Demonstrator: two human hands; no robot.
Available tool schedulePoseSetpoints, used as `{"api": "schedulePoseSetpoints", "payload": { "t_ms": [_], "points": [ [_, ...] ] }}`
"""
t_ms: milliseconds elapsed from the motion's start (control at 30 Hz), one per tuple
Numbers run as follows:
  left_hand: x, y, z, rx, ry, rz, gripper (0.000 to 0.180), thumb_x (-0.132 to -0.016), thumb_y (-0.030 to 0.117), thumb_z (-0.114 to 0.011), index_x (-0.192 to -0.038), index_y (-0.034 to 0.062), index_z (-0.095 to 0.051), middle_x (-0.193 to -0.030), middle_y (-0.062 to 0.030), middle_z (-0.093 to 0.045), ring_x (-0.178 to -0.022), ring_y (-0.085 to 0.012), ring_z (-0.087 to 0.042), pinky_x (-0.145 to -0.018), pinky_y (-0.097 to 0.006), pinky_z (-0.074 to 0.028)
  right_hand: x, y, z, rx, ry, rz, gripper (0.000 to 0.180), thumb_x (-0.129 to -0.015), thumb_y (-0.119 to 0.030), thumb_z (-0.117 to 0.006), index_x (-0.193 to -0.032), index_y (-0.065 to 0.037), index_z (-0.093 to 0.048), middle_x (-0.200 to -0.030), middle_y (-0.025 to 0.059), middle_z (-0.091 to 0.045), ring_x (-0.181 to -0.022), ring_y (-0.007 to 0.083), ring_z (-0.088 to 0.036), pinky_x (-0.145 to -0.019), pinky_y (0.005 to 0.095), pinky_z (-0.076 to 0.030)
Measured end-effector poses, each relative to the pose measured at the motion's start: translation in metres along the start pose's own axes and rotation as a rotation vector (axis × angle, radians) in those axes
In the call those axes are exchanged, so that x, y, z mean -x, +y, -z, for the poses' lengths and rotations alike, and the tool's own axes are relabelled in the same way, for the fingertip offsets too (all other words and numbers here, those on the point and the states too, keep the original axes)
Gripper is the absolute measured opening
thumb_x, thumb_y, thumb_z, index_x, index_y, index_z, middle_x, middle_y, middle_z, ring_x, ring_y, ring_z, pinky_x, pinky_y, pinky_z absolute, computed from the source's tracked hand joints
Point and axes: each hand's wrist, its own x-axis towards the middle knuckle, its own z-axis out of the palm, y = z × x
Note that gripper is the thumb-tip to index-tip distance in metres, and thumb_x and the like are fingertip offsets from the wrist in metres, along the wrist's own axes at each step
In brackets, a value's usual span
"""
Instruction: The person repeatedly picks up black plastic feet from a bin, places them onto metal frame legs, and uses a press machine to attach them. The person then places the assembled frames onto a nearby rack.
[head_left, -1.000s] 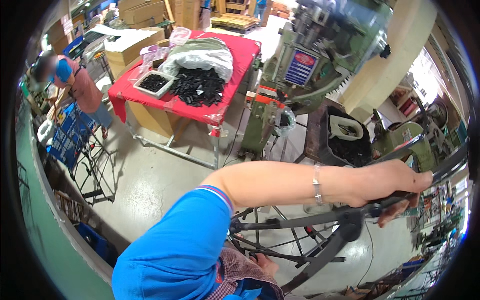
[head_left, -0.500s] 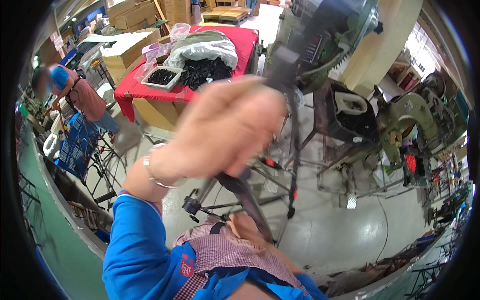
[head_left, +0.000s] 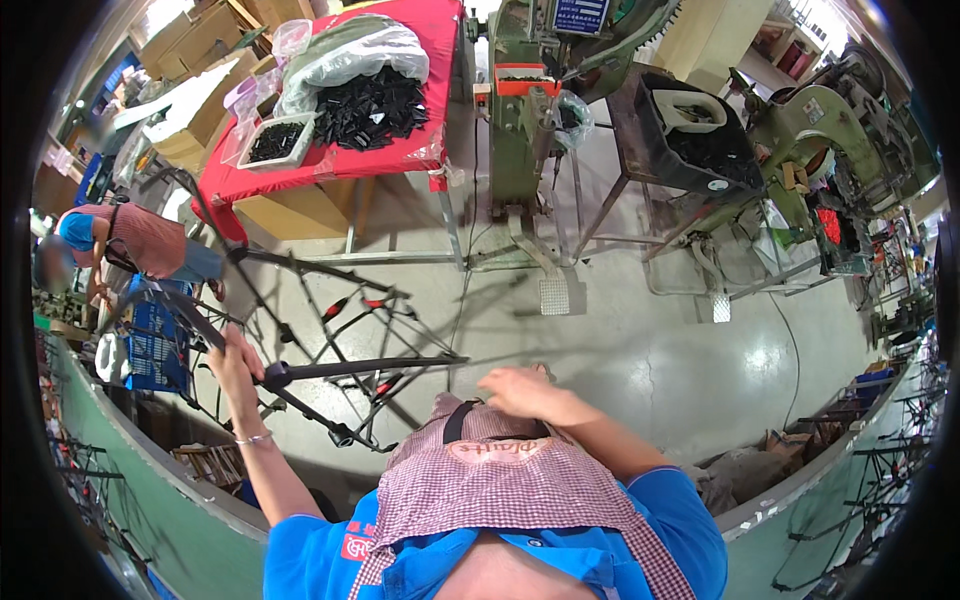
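Observation:
A folding frame of black tubes [head_left: 360, 366] with red joints spreads across the floor in front of me, to the left of centre. My left hand [head_left: 238, 362] is wrapped round one of its tubes, close to a black joint. In front of my checked apron [head_left: 500, 468], my right hand [head_left: 522, 392] is loosely bent with its fingers partly apart. No object shows in it, and the end of one frame tube lies just beyond its fingertips. What kind of item the frame belongs to cannot be told.
A red-covered table [head_left: 410, 158] holds a heap of black pieces [head_left: 375, 110] and a white tray of small dark parts [head_left: 278, 141]. Green machines [head_left: 515, 150] with foot pedals stand ahead and right. A black bin [head_left: 700, 140] sits on a stand. Another person [head_left: 135, 240] bends over at left.
The frame has swung from upright ahead of me down to the left. My left hand moved left and lower with it. My right hand came up and right, away from the apron.

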Motion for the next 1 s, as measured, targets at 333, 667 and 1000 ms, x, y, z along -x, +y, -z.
{"api": "schedulePoseSetpoints", "payload": {
  "t_ms": [333, 667, 1000],
  "points": [
    [-0.024, -0.161, 0.022, -0.241, 0.485, 0.375, 0.028, -0.091, 0.025, -0.066, -0.072, 0.0084, -0.055, -0.062, 0.0081, -0.043, -0.058, -0.0035, -0.033, -0.05, -0.025, -0.024, -0.016, 0.17, 0.174, 0.034, 0.339, -0.349, 0.03, -0.08, -0.024, -0.066, -0.104, -0.007, -0.063, -0.094, 0.0145, -0.067, -0.091, 0.0335, -0.063, -0.077, 0.0459, -0.05],
    [0.015, -0.208, 0.02, -0.975, 0.988, 0.603, 0.047, -0.076, 0.031, -0.071, -0.105, -0.0044, -0.062, -0.1, -0.0228, -0.066, -0.097, -0.0365, -0.063, -0.086, -0.044, -0.049, -0.157, 0.323, 0.373, 0.227, 0.729, -0.27, 0.028, -0.084, -0.023, -0.062, -0.108, -0.009, -0.064, -0.092, 0.0132, -0.069, -0.092, 0.0324, -0.064, -0.076, 0.0429, -0.05],
    [0.009, -0.243, -0.179, -0.59, 0.77, 0.648, 0.041, -0.072, 0.01, -0.071, -0.108, -0.0054, -0.058, -0.104, -0.0163, -0.063, -0.093, -0.0223, -0.058, -0.085, -0.033, -0.046, -0.24, 0.4, 0.379, 0.403, 0.49, -0.317, 0.049, -0.095, -0.036, -0.034, -0.129, -0.006, -0.052, -0.135, 0.0143, -0.052, -0.124, 0.0326, -0.048, -0.108, 0.0444, -0.034]
  ]
}}
